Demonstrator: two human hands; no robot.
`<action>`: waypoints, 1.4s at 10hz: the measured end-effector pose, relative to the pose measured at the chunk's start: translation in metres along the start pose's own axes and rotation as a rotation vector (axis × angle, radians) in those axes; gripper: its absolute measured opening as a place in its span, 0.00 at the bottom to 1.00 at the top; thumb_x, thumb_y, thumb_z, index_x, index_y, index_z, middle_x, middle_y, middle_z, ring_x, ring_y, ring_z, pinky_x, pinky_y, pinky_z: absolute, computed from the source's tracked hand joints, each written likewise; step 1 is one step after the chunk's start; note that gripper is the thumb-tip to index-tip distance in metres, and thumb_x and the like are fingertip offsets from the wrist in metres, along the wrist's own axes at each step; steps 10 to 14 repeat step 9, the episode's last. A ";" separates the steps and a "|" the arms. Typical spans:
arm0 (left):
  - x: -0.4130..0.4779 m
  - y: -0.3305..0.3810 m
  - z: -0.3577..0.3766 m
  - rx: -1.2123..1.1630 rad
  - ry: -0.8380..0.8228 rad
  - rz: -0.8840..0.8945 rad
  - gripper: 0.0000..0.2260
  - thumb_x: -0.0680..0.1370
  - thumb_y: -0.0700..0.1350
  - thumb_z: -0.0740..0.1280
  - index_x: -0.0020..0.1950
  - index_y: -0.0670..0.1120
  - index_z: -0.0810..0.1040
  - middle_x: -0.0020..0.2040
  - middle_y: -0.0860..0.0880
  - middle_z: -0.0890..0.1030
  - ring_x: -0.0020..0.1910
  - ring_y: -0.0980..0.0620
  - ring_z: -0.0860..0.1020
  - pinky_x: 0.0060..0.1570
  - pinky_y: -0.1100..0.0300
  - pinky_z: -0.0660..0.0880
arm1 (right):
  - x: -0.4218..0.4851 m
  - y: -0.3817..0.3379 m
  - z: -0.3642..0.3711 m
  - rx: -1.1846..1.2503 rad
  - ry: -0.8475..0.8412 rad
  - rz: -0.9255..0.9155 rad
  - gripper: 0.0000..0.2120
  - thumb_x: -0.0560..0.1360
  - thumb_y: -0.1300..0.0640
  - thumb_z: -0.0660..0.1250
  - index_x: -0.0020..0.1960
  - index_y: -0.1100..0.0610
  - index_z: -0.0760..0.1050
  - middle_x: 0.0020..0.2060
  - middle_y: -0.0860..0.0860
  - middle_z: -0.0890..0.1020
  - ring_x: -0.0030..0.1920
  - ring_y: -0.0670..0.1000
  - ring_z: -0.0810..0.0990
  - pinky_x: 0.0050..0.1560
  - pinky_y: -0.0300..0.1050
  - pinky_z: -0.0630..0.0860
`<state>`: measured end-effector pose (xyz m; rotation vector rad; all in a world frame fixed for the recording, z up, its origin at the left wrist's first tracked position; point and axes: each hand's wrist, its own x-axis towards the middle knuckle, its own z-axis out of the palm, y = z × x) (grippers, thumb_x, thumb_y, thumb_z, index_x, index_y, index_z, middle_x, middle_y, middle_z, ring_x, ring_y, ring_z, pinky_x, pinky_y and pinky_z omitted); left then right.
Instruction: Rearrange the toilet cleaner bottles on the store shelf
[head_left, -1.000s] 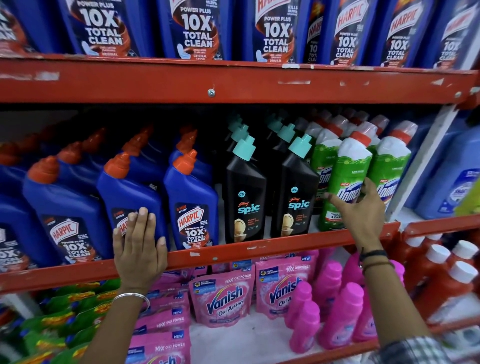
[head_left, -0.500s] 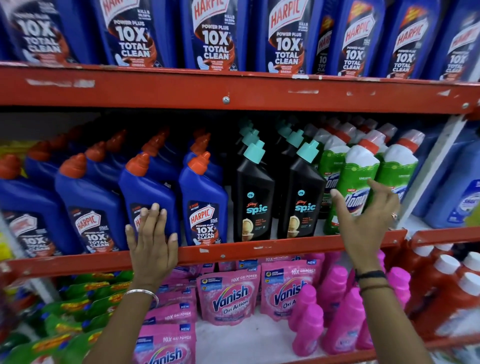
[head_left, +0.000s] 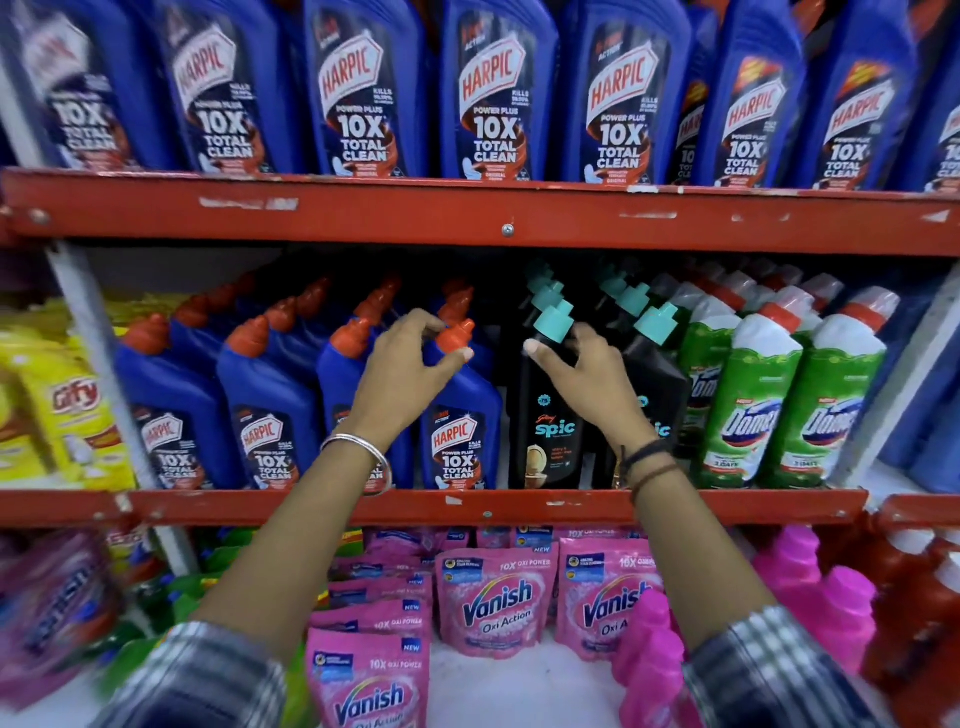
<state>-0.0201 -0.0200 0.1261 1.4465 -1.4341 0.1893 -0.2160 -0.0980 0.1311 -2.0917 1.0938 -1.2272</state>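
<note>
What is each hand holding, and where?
Left hand grips the Harpic bottle at its orange cap; right hand grips the Spic bottle just below its teal cap.

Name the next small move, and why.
Probably tighten both grips and draw the bottles forward: the left hand curls round the neck of the front Harpic bottle, the right hand round that of the front Spic bottle, both upright.

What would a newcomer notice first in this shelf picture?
Two hands reach into the middle shelf: the left hand grips a blue Harpic bottle by its neck, the right hand a black Spic bottle beside it. Large Harpic bottles line the shelf above.
</note>
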 end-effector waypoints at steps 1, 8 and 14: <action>-0.002 0.002 0.002 0.001 0.019 -0.017 0.14 0.72 0.47 0.75 0.52 0.44 0.75 0.48 0.50 0.80 0.49 0.52 0.78 0.52 0.54 0.76 | 0.004 0.001 0.002 -0.009 0.037 0.009 0.35 0.66 0.28 0.63 0.58 0.55 0.76 0.51 0.53 0.83 0.52 0.54 0.81 0.53 0.54 0.78; -0.023 0.021 -0.015 0.145 0.043 0.018 0.19 0.79 0.47 0.67 0.68 0.41 0.72 0.65 0.46 0.75 0.64 0.49 0.72 0.58 0.66 0.64 | -0.032 -0.003 0.004 0.028 0.234 -0.043 0.30 0.72 0.39 0.69 0.66 0.59 0.73 0.62 0.54 0.79 0.63 0.53 0.76 0.57 0.42 0.71; -0.024 0.040 -0.030 0.151 0.209 0.205 0.16 0.80 0.46 0.66 0.66 0.40 0.72 0.64 0.45 0.75 0.65 0.48 0.72 0.62 0.67 0.63 | -0.043 -0.020 -0.007 0.051 0.396 -0.235 0.28 0.74 0.43 0.68 0.67 0.60 0.71 0.65 0.54 0.77 0.67 0.53 0.72 0.65 0.45 0.68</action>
